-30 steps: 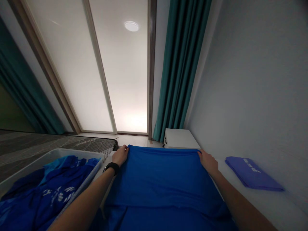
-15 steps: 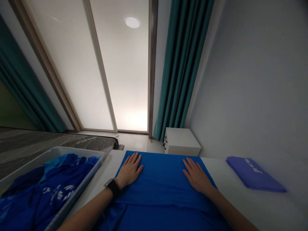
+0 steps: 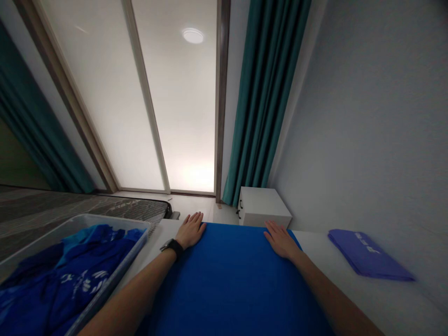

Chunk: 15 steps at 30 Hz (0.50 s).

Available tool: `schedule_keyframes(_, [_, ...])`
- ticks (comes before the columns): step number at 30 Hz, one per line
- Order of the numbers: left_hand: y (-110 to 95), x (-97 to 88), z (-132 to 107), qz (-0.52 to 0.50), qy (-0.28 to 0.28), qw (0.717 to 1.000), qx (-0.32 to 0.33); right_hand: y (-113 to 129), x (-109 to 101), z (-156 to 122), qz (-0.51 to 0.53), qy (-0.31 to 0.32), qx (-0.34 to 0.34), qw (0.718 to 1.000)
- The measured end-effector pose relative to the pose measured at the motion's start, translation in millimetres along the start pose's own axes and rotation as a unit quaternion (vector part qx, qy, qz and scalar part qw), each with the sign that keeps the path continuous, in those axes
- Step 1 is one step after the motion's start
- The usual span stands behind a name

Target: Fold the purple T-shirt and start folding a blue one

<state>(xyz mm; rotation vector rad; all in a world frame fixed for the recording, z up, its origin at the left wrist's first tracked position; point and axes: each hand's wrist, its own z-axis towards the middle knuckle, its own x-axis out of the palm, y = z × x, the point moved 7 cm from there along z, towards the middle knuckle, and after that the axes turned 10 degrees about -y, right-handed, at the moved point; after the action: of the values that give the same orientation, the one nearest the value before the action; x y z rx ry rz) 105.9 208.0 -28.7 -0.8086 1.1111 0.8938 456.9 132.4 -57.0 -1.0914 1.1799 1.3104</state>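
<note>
A blue cloth (image 3: 234, 280), probably a garment, lies spread over the white table (image 3: 325, 261), its far edge along the table's far side. My left hand (image 3: 191, 231) rests on its far left corner, fingers stretched out and pointing away from me; a dark watch (image 3: 172, 247) is on that wrist. On the far right corner lies my right hand (image 3: 282, 240), flat with fingers extended. Neither hand grips anything. The near end of the cloth runs out of view at the bottom.
To the left stands a clear plastic bin (image 3: 135, 252) of blue clothes (image 3: 80, 266). A folded purple item (image 3: 371, 256) with white lettering lies at the table's right. Beyond are a white cabinet (image 3: 264, 205), a teal curtain (image 3: 268, 102) and frosted sliding doors (image 3: 185, 116).
Both hands have slid forward to the cloth's far edge. The crosswise folds in the cloth nearer me have gone, and its surface now looks smooth.
</note>
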Motion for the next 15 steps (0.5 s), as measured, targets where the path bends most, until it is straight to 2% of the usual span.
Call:
schedule_keyframes(3, [16.3, -0.6, -11.9, 0.005, -0.013, 1.000, 0.014, 2.3, -3.9, 0.1, 0.007, -0.035, -0.009, 0.999])
schedule_keyframes(7, [30.3, -1.9, -27.3, 0.005, 0.016, 1.000, 0.027, 22.1, -1.1, -6.3, 0.022, -0.040, -0.040, 0.998])
schedule_keyframes(10, [28.8, -6.8, -28.8, 0.009, 0.034, 0.999, 0.020, 41.9, 5.5, -15.0, 0.043, -0.025, -0.060, 0.997])
schedule_keyframes(15, [12.8, -16.4, -34.8, 0.003, 0.002, 0.999, 0.034, 51.1, 10.8, -20.9, 0.036, -0.027, -0.062, 0.997])
